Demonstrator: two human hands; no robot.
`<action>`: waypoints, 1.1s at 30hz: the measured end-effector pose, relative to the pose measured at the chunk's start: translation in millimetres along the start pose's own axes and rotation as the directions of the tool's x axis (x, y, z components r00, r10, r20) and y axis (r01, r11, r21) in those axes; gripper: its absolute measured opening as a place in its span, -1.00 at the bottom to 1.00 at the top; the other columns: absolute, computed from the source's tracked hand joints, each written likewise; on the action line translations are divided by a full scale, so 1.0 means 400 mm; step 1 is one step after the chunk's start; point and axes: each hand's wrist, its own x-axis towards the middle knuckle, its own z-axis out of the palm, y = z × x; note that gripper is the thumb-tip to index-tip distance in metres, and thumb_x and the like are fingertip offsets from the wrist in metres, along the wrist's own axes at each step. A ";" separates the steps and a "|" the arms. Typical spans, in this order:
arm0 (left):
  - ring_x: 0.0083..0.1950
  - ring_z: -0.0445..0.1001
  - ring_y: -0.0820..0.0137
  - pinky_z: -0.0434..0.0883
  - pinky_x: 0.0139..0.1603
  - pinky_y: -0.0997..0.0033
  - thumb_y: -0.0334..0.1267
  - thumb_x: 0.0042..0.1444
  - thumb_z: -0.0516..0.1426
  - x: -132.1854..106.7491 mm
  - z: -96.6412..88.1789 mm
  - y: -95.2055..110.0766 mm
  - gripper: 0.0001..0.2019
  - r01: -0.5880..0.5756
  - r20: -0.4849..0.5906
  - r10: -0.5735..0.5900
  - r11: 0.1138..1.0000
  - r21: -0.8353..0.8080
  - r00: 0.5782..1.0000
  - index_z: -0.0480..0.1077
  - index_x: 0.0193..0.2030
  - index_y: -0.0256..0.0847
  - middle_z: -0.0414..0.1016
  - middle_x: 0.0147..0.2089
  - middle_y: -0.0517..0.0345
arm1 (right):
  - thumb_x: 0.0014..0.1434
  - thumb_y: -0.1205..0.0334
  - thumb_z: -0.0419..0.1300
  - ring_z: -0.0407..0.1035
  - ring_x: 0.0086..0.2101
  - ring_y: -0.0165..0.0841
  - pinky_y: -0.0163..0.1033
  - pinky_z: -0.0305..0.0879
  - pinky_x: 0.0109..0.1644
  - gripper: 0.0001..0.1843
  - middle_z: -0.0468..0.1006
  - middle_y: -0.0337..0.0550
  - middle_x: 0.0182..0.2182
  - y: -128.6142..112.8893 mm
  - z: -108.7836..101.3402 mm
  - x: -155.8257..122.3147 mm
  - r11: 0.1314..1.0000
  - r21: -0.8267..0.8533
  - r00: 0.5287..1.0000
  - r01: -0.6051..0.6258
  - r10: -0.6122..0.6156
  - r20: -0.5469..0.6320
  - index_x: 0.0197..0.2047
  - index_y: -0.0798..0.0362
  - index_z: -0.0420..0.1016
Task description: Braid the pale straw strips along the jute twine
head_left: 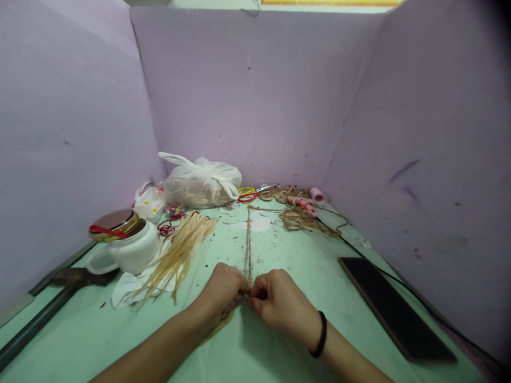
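Both hands meet at the near end of a brown jute twine (249, 244), which runs straight away from me over the table. My left hand (223, 292) is closed, and a pale straw strip (219, 327) shows below its palm. Pinched fingers of my right hand (277, 300), with a black band on the wrist, are at the twine's end. The fingertips nearly touch, so the exact grip is partly hidden. At its far end the twine bends right, toward a loose twine heap (301, 219).
On the left are a bundle of straw strips (186, 239), a white mug (138, 250), a lid (115, 223) and a hammer (51, 308). Farther back lie a plastic bag (203, 183), scissors (249, 196) and a pink glue gun (305, 205). A dark slab (395, 308) lies right.
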 end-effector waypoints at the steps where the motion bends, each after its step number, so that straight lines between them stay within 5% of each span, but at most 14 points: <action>1: -0.77 -0.16 0.65 -0.23 -0.71 0.54 -0.37 -0.35 -0.01 -0.004 -0.001 0.006 -0.86 0.006 -0.003 -0.006 1.000 -0.017 1.000 0.07 -0.79 -0.22 -0.06 -0.82 0.37 | -0.21 0.42 0.05 0.19 -0.63 -0.50 -0.39 -0.05 -0.57 -0.81 0.41 -0.22 -0.69 -0.003 0.002 -0.003 0.999 0.001 0.999 0.039 -0.039 0.006 -0.62 0.13 0.50; 5: -0.74 -0.08 0.68 -0.16 -0.71 0.59 -0.39 -0.42 0.06 -0.013 -0.008 0.025 -0.91 -0.031 0.015 0.032 0.998 -0.058 0.999 0.17 -0.77 -0.27 0.00 -0.81 0.37 | -0.18 0.38 0.11 0.16 -0.64 -0.52 -0.41 -0.03 -0.57 -0.87 0.36 -0.25 -0.72 0.002 -0.019 0.003 0.991 0.130 0.993 0.040 -0.054 0.109 -0.66 0.15 0.45; 7: -0.77 -0.11 0.68 -0.19 -0.73 0.58 -0.36 -0.40 0.08 -0.014 -0.015 0.031 -0.91 0.006 0.076 -0.001 0.998 -0.057 0.997 0.20 -0.74 -0.26 -0.02 -0.82 0.39 | -0.14 0.29 0.15 0.16 -0.64 -0.52 -0.41 0.03 -0.57 -0.85 0.36 -0.24 -0.71 0.013 -0.040 0.015 0.956 0.287 0.994 -0.054 0.023 0.111 -0.64 0.16 0.42; 10: -0.81 -0.17 0.67 -0.25 -0.76 0.56 -0.31 -0.37 0.09 -0.013 -0.026 0.033 -0.92 0.044 0.151 -0.037 0.998 -0.045 0.988 0.25 -0.67 -0.25 -0.03 -0.82 0.42 | -0.08 0.27 0.12 0.23 -0.61 -0.51 -0.40 0.15 -0.52 -0.87 0.42 -0.21 -0.63 0.023 -0.060 0.033 0.795 0.571 0.973 -0.205 0.229 0.030 -0.55 0.15 0.38; 13: -0.81 -0.16 0.66 -0.25 -0.77 0.56 -0.30 -0.37 0.08 -0.011 -0.031 0.032 -0.92 0.037 0.170 -0.028 0.998 -0.049 0.985 0.27 -0.64 -0.25 -0.01 -0.81 0.42 | -0.08 0.31 0.12 0.27 -0.61 -0.52 -0.39 0.21 -0.50 -0.90 0.42 -0.21 -0.62 0.017 -0.050 0.038 0.603 0.710 0.930 -0.365 0.265 0.254 -0.55 0.16 0.34; 15: -0.81 -0.16 0.66 -0.24 -0.77 0.55 -0.30 -0.36 0.06 -0.012 -0.030 0.032 -0.93 0.022 0.171 -0.018 0.999 -0.025 0.985 0.27 -0.65 -0.25 -0.01 -0.82 0.41 | -0.08 0.32 0.11 0.28 -0.64 -0.52 -0.39 0.24 -0.51 -0.88 0.40 -0.22 -0.67 0.011 -0.033 0.037 0.548 0.725 0.907 -0.418 0.212 0.363 -0.59 0.17 0.32; 22: -0.75 -0.09 0.63 -0.15 -0.68 0.52 -0.36 -0.32 0.01 -0.009 -0.033 0.025 -0.89 -0.115 0.131 0.084 0.960 0.257 0.988 0.33 -0.70 -0.31 0.06 -0.82 0.31 | -0.13 0.41 0.08 0.00 -0.77 -0.63 -0.46 -0.14 -0.73 -0.85 0.29 -0.31 -0.78 0.025 0.001 0.046 0.740 0.580 0.940 -0.341 0.259 0.222 -0.67 0.18 0.35; 27: -0.67 0.11 0.54 0.04 -0.60 0.52 -0.34 -0.24 -0.01 -0.023 -0.044 0.032 -0.83 -0.168 0.107 0.131 0.823 0.543 0.986 0.35 -0.70 -0.32 0.21 -0.75 0.20 | -0.18 0.42 0.08 0.00 -0.77 -0.62 -0.44 -0.17 -0.72 -0.88 0.28 -0.34 -0.79 0.026 0.007 0.050 0.693 0.613 0.925 -0.379 0.292 0.242 -0.68 0.15 0.31; 33: -0.56 0.19 0.50 0.03 -0.54 0.51 -0.31 -0.09 -0.03 -0.075 -0.010 0.032 -0.77 -0.267 0.129 0.264 0.602 0.752 0.956 0.37 -0.64 -0.28 0.27 -0.64 0.18 | -0.21 0.43 0.08 -0.01 -0.78 -0.62 -0.43 -0.21 -0.71 -0.93 0.25 -0.37 -0.82 0.007 0.007 0.045 0.589 0.700 0.909 -0.405 0.343 0.237 -0.66 0.14 0.31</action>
